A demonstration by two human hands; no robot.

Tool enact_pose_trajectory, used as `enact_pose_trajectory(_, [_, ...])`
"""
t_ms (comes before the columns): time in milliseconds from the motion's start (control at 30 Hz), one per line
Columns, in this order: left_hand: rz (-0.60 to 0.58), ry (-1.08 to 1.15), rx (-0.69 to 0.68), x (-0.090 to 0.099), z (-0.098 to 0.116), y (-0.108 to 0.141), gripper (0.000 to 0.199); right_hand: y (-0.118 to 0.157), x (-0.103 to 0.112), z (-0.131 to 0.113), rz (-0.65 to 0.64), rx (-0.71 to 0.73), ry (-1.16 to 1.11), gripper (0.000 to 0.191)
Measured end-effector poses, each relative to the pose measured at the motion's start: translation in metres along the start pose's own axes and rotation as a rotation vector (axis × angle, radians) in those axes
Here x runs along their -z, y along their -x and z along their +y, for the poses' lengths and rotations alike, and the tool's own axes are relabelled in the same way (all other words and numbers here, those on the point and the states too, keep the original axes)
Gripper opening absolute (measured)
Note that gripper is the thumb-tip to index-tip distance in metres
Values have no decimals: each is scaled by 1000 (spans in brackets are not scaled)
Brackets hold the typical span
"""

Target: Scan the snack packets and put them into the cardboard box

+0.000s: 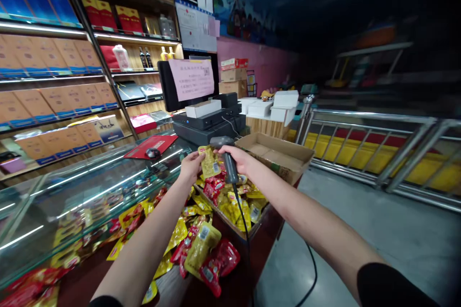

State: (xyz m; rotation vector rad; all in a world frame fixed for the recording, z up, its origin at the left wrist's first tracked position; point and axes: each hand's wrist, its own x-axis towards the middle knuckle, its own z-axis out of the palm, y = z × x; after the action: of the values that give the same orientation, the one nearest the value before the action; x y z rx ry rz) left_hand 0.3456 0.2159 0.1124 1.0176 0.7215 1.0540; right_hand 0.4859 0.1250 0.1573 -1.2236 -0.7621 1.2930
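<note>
My left hand (190, 167) pinches a gold snack packet (210, 164) by its upper edge. A printed barcode patch shows near the packet's lower corner. My right hand (236, 157) is wrapped round the handle of a dark barcode scanner (230, 169), its head close beside the packet. Below both hands stands a shallow cardboard box (227, 222) full of red and yellow snack packets. More packets lie loose on the counter in front of it, among them a gold packet (202, 250) and a red packet (220, 265). The scanner's cable hangs down over the box.
An open cardboard box (306, 154) stands behind the filled one. A monitor (169, 87) and a black cash drawer (201, 130) sit at the back. To the left is the glass counter (90, 177) with a mouse (153, 153). Metal railings (367, 117) border the floor at right.
</note>
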Motion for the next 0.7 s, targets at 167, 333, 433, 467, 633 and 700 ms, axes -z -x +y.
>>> enact_pose_trajectory(167, [-77, 7, 11, -43, -14, -18, 45, 2, 49, -17, 113, 35, -172, 14])
enact_pose_trajectory(333, [4, -73, -14, -17, -10, -13, 45, 7, 45, -12, 105, 18, -201, 14])
enact_pose_trajectory(433, [39, -114, -41, 23, 3, 4, 48, 9, 14, 1, 4, -29, -186, 14])
enact_pose_trajectory(467, [50, -131, -52, 39, 8, 12, 49, 9, 1, 7, -30, -51, -176, 13])
enact_pose_trajectory(633, [150, -237, -69, 128, 33, 75, 50, 18, -72, 51, -224, -199, -161, 13])
enact_pose_trajectory(700, [168, -299, -63, 161, 38, 104, 48, 23, -99, 73, -272, -271, -155, 13])
